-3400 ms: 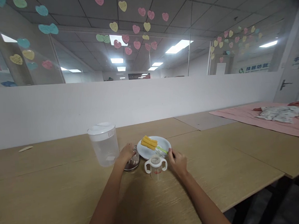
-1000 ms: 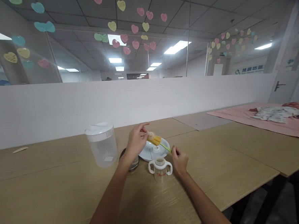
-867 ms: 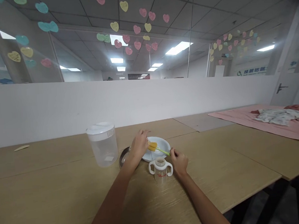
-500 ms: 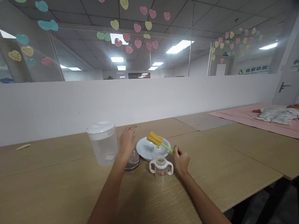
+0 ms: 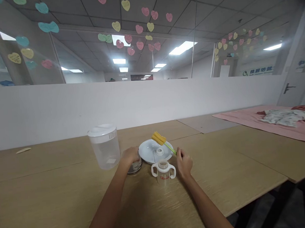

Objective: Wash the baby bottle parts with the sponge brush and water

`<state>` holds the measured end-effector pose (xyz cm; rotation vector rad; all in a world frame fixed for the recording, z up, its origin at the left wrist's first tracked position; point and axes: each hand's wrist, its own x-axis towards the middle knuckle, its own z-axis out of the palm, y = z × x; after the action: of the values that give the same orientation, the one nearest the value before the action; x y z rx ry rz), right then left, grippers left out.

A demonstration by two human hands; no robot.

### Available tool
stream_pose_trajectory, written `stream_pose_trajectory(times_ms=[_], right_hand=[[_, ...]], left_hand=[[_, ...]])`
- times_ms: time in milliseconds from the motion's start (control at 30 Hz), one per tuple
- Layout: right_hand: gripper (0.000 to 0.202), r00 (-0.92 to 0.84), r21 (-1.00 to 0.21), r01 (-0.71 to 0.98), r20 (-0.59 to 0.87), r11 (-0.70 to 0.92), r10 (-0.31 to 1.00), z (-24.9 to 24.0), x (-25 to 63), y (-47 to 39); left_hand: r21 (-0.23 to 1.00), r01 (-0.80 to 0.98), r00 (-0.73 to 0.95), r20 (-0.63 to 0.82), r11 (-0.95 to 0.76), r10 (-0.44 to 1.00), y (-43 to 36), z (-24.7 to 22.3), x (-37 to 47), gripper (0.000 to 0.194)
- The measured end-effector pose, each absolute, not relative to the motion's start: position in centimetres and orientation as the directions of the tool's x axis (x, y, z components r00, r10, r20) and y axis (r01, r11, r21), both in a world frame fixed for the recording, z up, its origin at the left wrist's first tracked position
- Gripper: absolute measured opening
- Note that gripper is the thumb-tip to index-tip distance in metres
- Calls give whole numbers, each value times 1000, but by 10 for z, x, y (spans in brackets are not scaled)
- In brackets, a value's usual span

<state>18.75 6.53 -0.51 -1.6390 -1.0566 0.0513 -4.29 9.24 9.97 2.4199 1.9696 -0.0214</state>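
Note:
My right hand (image 5: pixel 184 162) is closed around the green handle of a sponge bottle brush (image 5: pixel 159 138), whose yellow sponge head points up and left above a white bowl (image 5: pixel 147 156). A small white ring-shaped part (image 5: pixel 159 151) lies in the bowl. In front of it, a clear baby bottle (image 5: pixel 163 178) with two white handles and red lettering stands upright, its neck uncovered. My left hand (image 5: pixel 130 156) bends over the top of a clear glass vessel (image 5: pixel 136 167) with a dark base, fingers curled down onto it and partly hidden.
A tall translucent plastic jug (image 5: pixel 107 153) with a white lid stands to the left. Behind it runs a low white wall (image 5: pixel 141 101). A doll-like figure in patterned clothing (image 5: pixel 282 117) lies on a pink cloth (image 5: pixel 245 118) at far right. A thin wooden piece (image 5: pixel 23 150) lies far left.
My left hand has come down onto the glass vessel, its stretched fingers now curled. The brush in my right hand has shifted slightly up and right.

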Motion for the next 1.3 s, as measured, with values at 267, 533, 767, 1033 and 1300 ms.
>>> stream_pose_trajectory(times_ms=[267, 533, 767, 1033, 1300], right_hand=[[39, 562, -787, 610, 513, 94, 648, -6, 186, 65], [45, 562, -789, 546, 594, 282, 576, -8, 186, 71], [42, 572, -800, 416, 599, 432, 560, -8, 187, 73], [39, 589, -816, 385, 577, 431, 566, -4, 184, 70], [37, 593, -804, 417, 594, 424, 544, -3, 183, 67]], left_hand=[[-14, 976, 214, -63, -215, 975, 79, 118, -37, 51], [30, 949, 316, -112, -315, 942, 62, 120, -11, 46], [100, 876, 482, -207, -472, 851, 47, 121, 6, 34], [-26, 958, 283, -109, -287, 953, 73, 106, -14, 35], [-29, 971, 237, 9, -237, 971, 83, 102, -29, 32]])
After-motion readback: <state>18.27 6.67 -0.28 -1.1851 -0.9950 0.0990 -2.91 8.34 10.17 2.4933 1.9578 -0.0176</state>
